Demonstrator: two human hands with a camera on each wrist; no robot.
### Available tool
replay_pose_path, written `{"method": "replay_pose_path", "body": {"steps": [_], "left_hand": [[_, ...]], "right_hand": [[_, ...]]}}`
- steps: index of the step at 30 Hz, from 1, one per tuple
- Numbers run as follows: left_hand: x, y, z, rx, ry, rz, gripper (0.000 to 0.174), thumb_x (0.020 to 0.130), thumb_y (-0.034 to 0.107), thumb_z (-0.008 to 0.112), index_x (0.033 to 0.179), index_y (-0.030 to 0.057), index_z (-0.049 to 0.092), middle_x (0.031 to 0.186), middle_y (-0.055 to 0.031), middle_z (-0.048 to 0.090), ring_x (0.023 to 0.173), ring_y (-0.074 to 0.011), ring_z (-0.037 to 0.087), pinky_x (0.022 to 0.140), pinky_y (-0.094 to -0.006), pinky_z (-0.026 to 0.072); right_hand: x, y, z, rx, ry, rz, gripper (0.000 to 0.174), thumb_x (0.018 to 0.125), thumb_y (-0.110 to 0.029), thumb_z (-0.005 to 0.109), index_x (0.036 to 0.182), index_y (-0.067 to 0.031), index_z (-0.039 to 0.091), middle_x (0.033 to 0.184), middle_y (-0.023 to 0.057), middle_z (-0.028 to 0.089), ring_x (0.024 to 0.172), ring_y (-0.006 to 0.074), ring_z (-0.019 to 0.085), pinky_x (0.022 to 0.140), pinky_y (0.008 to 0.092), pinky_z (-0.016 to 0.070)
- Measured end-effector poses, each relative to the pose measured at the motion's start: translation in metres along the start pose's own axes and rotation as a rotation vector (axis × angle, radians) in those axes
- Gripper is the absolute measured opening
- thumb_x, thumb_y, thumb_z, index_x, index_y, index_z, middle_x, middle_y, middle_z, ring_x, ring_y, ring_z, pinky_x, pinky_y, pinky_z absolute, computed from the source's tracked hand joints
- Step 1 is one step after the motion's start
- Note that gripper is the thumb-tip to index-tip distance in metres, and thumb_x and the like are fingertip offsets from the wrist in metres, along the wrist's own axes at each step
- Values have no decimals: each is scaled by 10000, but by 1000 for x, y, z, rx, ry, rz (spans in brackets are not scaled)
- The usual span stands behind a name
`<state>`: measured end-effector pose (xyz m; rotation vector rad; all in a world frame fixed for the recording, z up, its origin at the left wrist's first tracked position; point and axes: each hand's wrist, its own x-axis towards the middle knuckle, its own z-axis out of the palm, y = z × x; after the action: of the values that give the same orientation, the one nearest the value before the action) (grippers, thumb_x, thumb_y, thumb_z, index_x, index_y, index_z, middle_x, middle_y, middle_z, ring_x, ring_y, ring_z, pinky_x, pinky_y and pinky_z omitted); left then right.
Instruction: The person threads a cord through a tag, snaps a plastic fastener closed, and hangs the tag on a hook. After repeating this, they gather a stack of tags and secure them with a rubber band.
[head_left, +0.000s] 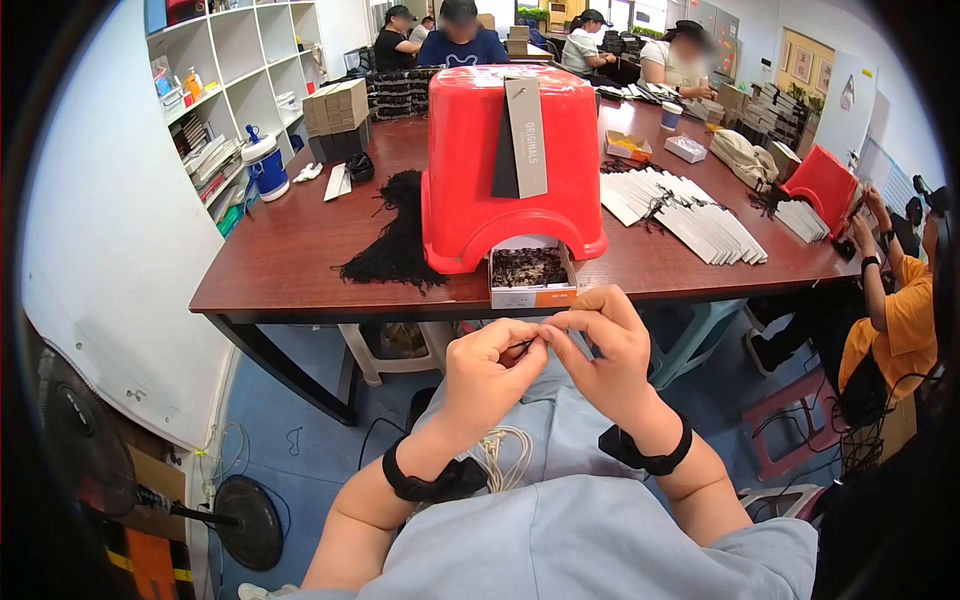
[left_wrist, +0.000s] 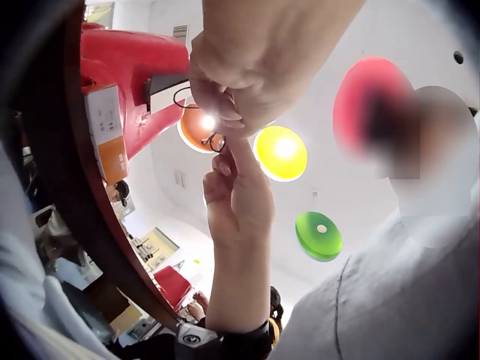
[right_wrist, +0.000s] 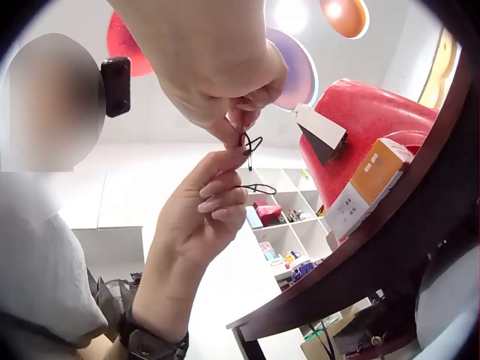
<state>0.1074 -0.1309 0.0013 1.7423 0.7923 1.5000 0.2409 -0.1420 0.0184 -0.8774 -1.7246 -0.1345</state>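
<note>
A thin black cord (right_wrist: pixel 259 189) is pinched between both hands, its loops sticking out past the fingertips in the right wrist view. The left hand (head_left: pixel 490 375) and the right hand (head_left: pixel 610 360) meet at their fingertips in front of the table edge, thumbs and index fingers together. Just beyond them, a small open box (head_left: pixel 533 298) of dark cords sits under the arch of an upturned red stool (head_left: pixel 512 160). A grey and black tag (head_left: pixel 528 137) marked ORIGINALS lies against the stool's side.
On the table (head_left: pixel 330 235) are a bundle of black cords (head_left: pixel 400 235), fanned white tags (head_left: pixel 690 215) and stacked grey boxes (head_left: pixel 335 108). Other people sit around it. A fan (head_left: pixel 250 522) stands on the floor at left, a pink stool (head_left: pixel 795 425) at right.
</note>
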Motion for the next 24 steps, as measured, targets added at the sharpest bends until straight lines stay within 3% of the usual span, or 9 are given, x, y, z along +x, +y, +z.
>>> {"method": "replay_pose_path", "body": {"steps": [2, 4, 8, 13, 16, 22, 24], "left_hand": [[1, 2, 0, -90, 18, -70, 82, 754, 14, 587, 821, -31, 602, 640, -13, 593, 535, -21, 511, 451, -172, 400], [3, 10, -4, -328, -38, -345, 95, 784, 24, 563, 848, -40, 591, 636, -11, 579, 493, -8, 467, 415, -151, 355], [3, 12, -5, -415, -58, -379, 107, 802, 30, 543, 873, -40, 582, 608, -15, 555, 444, -4, 418, 381, -146, 310], [4, 11, -14, -913, -259, -523, 104, 800, 70, 566, 868, -6, 590, 530, 5, 494, 382, -32, 379, 346, -179, 294], [3, 13, -13, -905, -272, -551, 107, 800, 84, 575, 870, 5, 591, 511, 10, 476, 373, -36, 371, 342, -183, 289], [2, 12, -13, -898, -235, -524, 106, 798, 84, 580, 866, 2, 588, 514, 10, 477, 374, -35, 372, 340, -182, 290], [2, 14, -13, -874, -219, -521, 108, 799, 86, 581, 863, -1, 586, 517, 9, 477, 373, -34, 370, 338, -181, 290]], "right_hand": [[-3, 1, 4, -27, 51, -53, 160, 617, -10, 692, 755, -38, 615, 725, 55, 504, 565, 136, 496, 460, 240, 402], [-6, 2, 6, -55, 102, -105, 173, 612, 2, 690, 765, -35, 619, 724, 57, 501, 552, 138, 498, 453, 239, 407], [-9, 1, 2, -30, 123, -156, 219, 596, 27, 691, 798, -29, 628, 730, 57, 495, 521, 138, 487, 435, 233, 397], [-11, 2, -2, -33, 169, -250, 234, 593, 40, 687, 811, -29, 637, 747, 61, 490, 534, 145, 490, 440, 231, 395], [-11, 2, -5, -9, 153, -276, 246, 583, 49, 686, 812, -28, 640, 761, 64, 486, 552, 145, 495, 454, 222, 397], [-8, 7, -11, 346, 4, 2, 224, 656, 27, 659, 872, -25, 626, 859, 57, 481, 566, 70, 438, 454, 194, 351], [-8, 10, -12, 616, -14, 236, 244, 691, -19, 649, 931, -29, 606, 899, 48, 473, 578, 36, 395, 446, 169, 309]]}}
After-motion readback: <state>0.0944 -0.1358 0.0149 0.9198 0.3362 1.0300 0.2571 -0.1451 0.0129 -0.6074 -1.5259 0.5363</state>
